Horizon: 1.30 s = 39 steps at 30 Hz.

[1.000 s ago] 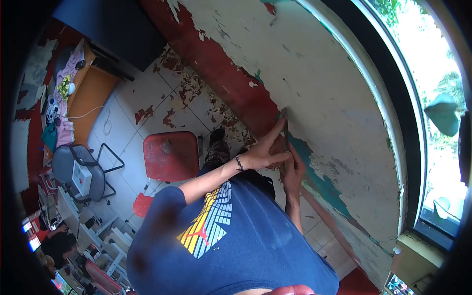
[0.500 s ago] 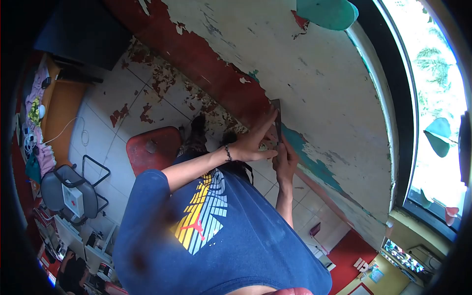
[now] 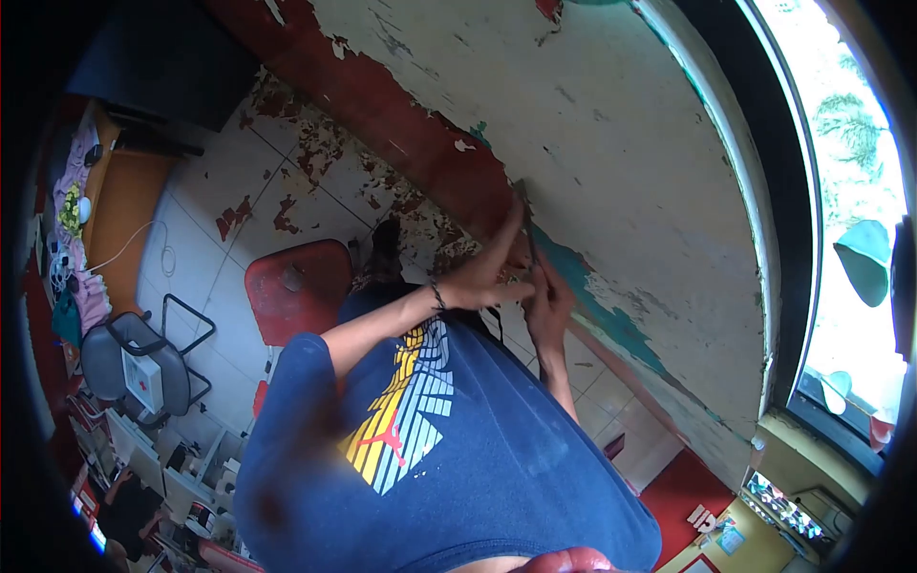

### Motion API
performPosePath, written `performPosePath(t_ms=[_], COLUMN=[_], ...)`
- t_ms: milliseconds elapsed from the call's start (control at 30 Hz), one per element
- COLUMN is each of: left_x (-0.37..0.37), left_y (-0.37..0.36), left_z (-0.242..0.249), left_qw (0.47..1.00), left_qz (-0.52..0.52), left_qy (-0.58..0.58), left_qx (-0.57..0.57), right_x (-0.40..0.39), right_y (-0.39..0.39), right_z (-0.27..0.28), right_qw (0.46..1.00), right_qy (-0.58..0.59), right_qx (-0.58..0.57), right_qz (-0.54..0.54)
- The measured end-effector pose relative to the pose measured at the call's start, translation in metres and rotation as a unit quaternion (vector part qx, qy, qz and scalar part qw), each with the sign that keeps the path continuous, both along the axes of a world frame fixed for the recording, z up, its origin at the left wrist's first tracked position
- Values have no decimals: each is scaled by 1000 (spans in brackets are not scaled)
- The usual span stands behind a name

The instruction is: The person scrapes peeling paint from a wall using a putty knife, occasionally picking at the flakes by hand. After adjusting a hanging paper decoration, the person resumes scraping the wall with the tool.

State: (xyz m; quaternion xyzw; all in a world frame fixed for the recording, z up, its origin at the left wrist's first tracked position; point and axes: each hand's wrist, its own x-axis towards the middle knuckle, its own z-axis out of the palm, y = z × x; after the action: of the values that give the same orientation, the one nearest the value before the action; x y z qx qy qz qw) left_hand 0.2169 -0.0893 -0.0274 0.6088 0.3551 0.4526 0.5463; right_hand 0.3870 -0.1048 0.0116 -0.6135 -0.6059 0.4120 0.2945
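Clamped in your right hand point(image 3: 547, 307), the scraper point(image 3: 526, 222) lies flat against the peeling wall point(image 3: 621, 162), blade at the edge of the red band; your left hand point(image 3: 482, 277), fingers spread and holding nothing, presses beside it. Beyond stand a red stool point(image 3: 298, 286) and a grey chair point(image 3: 134, 358).

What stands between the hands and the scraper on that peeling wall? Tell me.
Nothing visible. The right hand grips the scraper from below, the left hand presses fingers along its blade, and the blade lies directly against the wall.
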Motion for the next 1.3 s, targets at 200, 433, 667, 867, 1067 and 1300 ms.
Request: performPosePath(t_ms=[200,433,667,867,1067,1300], left_x=[5,-7,-18,-11,-30,-25], left_y=[1,-3,11,14,12,0], left_z=[0,2,-31,-1,-12,19], left_qw=[1000,997,998,992,987,997], left_qz=[-16,-48,22,-97,-18,-46], left_qy=[2,-30,40,-83,158,46], left_qx=[0,-58,49,-19,34,-41], right_x=[24,6,-6,3,-23,-18], right_y=[-13,-12,7,-4,-7,-4], right_z=[6,-6,-19,-2,4,-18], right_qw=[997,999,997,1000,998,998], right_qy=[59,39,-17,10,38,44], right_qx=[-38,-16,68,4,42,9], right_qz=[-16,-13,33,-14,-18,-48])
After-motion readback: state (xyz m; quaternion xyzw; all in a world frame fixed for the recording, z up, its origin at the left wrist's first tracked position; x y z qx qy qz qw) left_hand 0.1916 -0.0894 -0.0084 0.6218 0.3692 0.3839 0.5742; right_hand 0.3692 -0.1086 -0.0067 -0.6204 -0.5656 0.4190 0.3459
